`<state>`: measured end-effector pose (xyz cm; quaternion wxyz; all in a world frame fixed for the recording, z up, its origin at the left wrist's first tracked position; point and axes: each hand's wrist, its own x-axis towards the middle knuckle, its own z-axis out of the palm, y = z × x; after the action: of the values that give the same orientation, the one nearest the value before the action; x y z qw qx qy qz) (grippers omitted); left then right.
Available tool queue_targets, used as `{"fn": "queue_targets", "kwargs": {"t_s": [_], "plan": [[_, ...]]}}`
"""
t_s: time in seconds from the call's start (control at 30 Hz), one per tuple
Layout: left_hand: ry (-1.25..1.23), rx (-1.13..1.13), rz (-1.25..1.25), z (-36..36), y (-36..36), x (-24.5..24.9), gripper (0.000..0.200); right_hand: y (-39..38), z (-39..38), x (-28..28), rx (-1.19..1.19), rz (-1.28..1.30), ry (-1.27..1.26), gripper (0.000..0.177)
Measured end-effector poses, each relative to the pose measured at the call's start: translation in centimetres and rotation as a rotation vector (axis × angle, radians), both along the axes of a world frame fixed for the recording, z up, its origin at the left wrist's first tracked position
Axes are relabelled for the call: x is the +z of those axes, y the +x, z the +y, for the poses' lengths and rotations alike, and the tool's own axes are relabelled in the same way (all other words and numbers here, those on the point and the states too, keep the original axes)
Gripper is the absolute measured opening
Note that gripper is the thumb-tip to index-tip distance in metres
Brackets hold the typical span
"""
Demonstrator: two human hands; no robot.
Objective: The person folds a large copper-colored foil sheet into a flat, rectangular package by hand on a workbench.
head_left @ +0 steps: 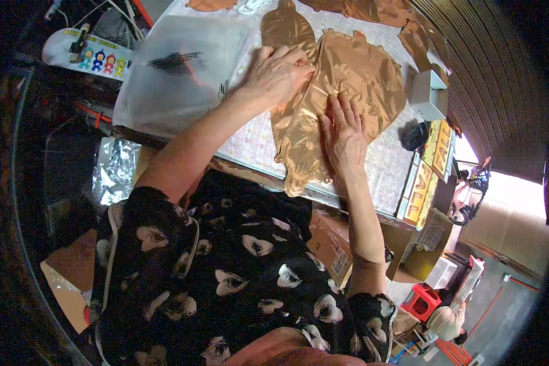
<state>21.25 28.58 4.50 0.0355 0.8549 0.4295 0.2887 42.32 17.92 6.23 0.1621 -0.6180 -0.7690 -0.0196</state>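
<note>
A flat, wrinkled, shiny copper-coloured foil piece [372, 73], which looks like an uninflated foil balloon, lies on the table. Its narrower end reaches over the near edge. A second, longer copper foil piece [287, 27] lies beside it on the left, partly under my left hand. My left hand [280, 76] has its fingers bent and closed at the left edge of the wide foil piece; the fingertips are partly hidden. Flat on the middle of the same foil rests my right hand [346, 137], fingers stretched out and holding nothing.
A clear plastic sheet [171, 73] covers the table's left part. More copper foil [372, 9] lies along the far side. At the right stand a small white box [429, 96], a black object [414, 136] and a yellow lettered box [418, 189]. Cardboard boxes [329, 244] sit below.
</note>
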Motion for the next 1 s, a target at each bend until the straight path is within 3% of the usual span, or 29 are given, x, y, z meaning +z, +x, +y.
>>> {"fn": "queue_targets", "kwargs": {"t_s": [0.27,0.53,1.0], "plan": [[-0.025,0.015,0.038,-0.21,0.08,0.05,0.031,0.05,-0.05,-0.05,-0.015,0.0,-0.002,0.052],[-0.101,0.038,-0.075,-0.28,0.07,0.2,0.031,-0.25,-0.01,0.09,-0.006,-0.012,-0.005,0.051],[-0.049,0.034,-0.104,-0.35,-0.23,0.02,0.027,-0.53,-0.06,-0.36,-0.007,-0.045,0.007,0.05]]}}
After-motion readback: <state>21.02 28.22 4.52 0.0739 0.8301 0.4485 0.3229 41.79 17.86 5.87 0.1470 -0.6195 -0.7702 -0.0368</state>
